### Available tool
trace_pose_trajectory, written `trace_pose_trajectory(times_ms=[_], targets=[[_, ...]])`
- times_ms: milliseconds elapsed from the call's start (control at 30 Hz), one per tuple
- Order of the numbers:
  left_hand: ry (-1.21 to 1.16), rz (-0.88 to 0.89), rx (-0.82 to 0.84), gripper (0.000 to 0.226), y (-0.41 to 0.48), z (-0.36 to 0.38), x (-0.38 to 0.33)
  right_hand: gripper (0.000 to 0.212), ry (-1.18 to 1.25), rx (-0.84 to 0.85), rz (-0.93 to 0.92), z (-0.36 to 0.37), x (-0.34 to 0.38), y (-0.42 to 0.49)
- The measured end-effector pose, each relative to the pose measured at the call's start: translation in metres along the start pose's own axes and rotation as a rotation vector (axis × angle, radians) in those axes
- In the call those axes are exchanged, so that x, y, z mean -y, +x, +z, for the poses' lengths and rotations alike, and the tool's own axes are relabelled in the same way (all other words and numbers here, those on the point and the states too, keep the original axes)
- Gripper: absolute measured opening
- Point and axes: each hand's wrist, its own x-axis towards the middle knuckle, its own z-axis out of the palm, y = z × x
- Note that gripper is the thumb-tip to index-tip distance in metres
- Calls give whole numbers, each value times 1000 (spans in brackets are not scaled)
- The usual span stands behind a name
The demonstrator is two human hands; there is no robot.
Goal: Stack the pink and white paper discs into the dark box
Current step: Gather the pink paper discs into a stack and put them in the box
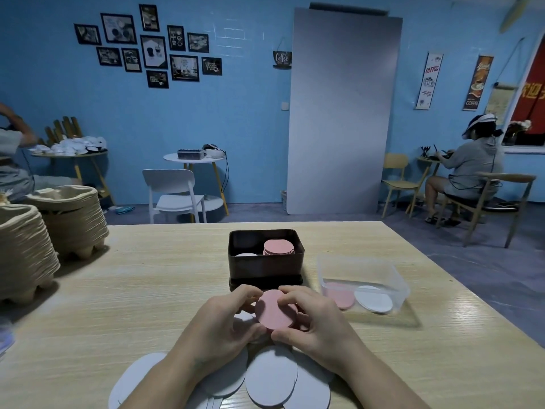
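A small stack of pink discs (272, 309) is held upright-tilted between both hands, just in front of the dark box (265, 268). My left hand (224, 326) grips its left edge and my right hand (312, 317) grips its right edge. Inside the box a pink pile (278, 247) stands at the right and a white disc (245, 255) shows at the left. Several white discs (271, 376) lie spread on the table under my wrists.
A clear plastic tub (362, 270) to the right of the box holds pink and white discs. Stacks of pulp trays (70, 219) stand at the table's left edge. Beyond the wooden table (147, 290) are chairs, small tables and seated people.
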Motion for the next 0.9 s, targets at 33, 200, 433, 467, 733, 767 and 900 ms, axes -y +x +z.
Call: trace_pose_trajectory(times_ms=[33, 200, 433, 467, 733, 767, 900], targets=[[3, -2, 3, 46, 0, 1, 0, 42, -6, 0, 1, 0, 0, 0], [17, -12, 30, 47, 1, 3, 1, 45, -18, -7, 0, 1, 0, 0], [64, -22, 40, 52, 2, 6, 4, 41, -94, 3, -42, -2, 9, 1], [70, -16, 46, 53, 2, 5, 3, 38, -109, 7, -55, -3, 12, 2], [11, 70, 79, 44, 3, -3, -7, 36, -266, 35, -113, -6, 12, 13], [4, 81, 78, 44, 3, -5, -8, 36, -263, 35, -113, -7, 11, 14], [19, 79, 37, 42, 11, -15, -12, 37, -223, 23, -117, -16, 14, 23]])
